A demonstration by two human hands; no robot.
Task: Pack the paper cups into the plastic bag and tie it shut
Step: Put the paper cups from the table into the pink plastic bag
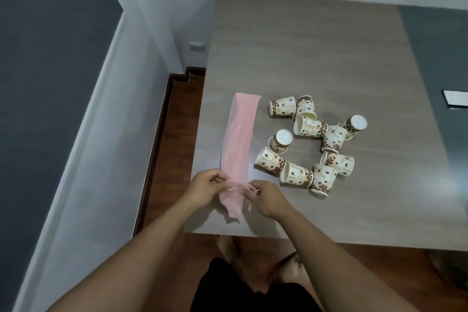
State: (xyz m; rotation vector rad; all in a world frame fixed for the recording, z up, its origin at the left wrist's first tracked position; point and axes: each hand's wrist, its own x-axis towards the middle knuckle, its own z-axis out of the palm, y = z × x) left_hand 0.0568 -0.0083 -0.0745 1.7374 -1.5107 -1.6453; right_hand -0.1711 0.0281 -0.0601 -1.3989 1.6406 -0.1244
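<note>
Together, left hand [206, 189] and right hand [264, 199] pinch the near end of the pink plastic bag [239, 139], apparently its mouth; paper cups [307, 143] lie scattered beside it.

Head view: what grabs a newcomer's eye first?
The pink plastic bag, a long flat strip near the table's left edge, with the left hand and right hand pinching its near end. Right of it, patterned paper cups lie scattered in a loose ring, none bagged yet.
</note>
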